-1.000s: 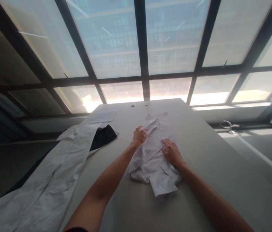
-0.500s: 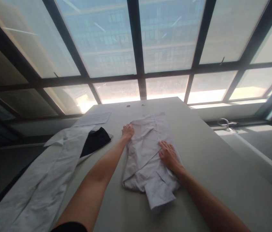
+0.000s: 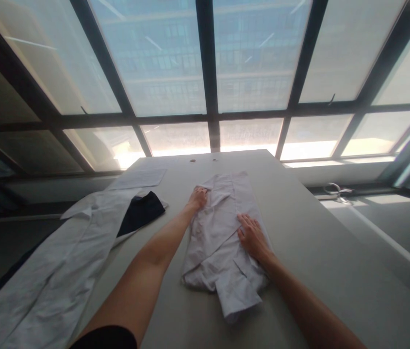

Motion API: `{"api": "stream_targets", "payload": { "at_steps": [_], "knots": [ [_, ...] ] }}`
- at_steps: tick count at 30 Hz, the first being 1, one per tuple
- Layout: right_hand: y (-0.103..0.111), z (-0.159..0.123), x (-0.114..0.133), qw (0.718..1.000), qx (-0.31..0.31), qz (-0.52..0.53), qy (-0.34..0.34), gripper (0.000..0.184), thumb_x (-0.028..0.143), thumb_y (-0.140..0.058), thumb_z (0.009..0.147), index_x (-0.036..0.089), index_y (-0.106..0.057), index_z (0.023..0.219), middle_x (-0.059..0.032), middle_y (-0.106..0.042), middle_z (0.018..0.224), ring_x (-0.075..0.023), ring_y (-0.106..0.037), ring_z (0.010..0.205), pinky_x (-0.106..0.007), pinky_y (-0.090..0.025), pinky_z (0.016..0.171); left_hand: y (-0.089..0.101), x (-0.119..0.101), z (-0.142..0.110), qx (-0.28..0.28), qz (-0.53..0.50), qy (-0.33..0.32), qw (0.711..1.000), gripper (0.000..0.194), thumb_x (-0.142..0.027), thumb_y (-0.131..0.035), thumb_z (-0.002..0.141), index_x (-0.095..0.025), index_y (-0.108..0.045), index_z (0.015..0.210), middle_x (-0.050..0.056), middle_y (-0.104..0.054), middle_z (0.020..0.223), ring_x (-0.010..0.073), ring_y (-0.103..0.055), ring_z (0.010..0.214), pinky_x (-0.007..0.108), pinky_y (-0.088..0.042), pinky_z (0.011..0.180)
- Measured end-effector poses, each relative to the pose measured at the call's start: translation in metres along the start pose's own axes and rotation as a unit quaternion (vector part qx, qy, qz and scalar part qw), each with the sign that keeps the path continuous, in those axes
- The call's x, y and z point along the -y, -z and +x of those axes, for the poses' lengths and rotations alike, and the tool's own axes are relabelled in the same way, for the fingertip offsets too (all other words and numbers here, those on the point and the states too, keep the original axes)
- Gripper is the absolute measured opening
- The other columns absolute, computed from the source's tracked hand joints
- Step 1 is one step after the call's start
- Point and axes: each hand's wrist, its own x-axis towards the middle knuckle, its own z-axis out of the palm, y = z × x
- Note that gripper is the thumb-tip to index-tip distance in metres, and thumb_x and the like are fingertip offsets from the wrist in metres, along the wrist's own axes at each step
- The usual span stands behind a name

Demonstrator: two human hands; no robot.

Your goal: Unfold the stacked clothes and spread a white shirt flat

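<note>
A white shirt [image 3: 222,228] lies folded lengthwise in front of me, lightly creased, with one sleeve end sticking out past its near edge. My left hand [image 3: 199,196] is at the far left edge of the shirt, its fingers curled in on the fabric there; the fingertips are partly hidden. On the shirt's right half rests my right hand [image 3: 253,236], palm down with the fingers stretched out flat.
The shirt lies on a white table [image 3: 299,252]. More white garments [image 3: 70,257] spread along its left side, with a dark piece of cloth [image 3: 141,213] beside them. Beyond the table's far edge stand windows [image 3: 172,63]. A metal ring-shaped object [image 3: 336,190] sits at the right.
My left hand has shifted slightly to the right, bringing the shirt's far left edge inward. My right hand stays flat at about the same spot.
</note>
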Motion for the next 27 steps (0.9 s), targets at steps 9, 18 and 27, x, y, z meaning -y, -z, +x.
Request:
{"api": "stream_targets", "payload": {
  "at_steps": [9,18,27],
  "knots": [
    [0.002,-0.002,0.002,1.000,-0.015,0.007,0.008,0.057,0.023,-0.045,0.094,0.015,-0.044,0.150,-0.0104,-0.044,0.155,-0.0231,-0.033,0.146,-0.041,-0.019,0.121,-0.005,0.028,0.039,0.012,0.013,0.090,0.996,0.043,-0.028,-0.041,0.096,-0.016,-0.055,0.134,0.014,-0.041,0.154,0.0335,-0.043,0.130,0.045,-0.039,0.102],
    [0.011,0.004,0.002,0.992,-0.083,-0.011,-0.093,0.048,0.019,-0.050,0.091,0.015,-0.055,0.138,-0.0131,-0.068,0.119,-0.0255,-0.059,0.113,-0.035,-0.042,0.100,0.010,0.002,0.015,0.016,0.008,0.056,0.998,0.039,-0.028,-0.044,0.096,-0.018,-0.060,0.130,0.013,-0.055,0.142,0.0300,-0.048,0.128,0.045,-0.039,0.106],
    [0.026,0.018,-0.021,0.973,-0.111,0.109,-0.173,0.046,0.016,-0.051,0.087,0.016,-0.058,0.133,-0.0067,-0.073,0.091,-0.0186,-0.068,0.083,-0.025,-0.047,0.078,-0.002,-0.068,-0.128,-0.011,-0.013,-0.062,0.998,0.051,-0.037,-0.044,0.098,-0.025,-0.045,0.148,0.009,-0.041,0.157,0.0253,-0.037,0.144,0.044,-0.031,0.117]
  ]
}}
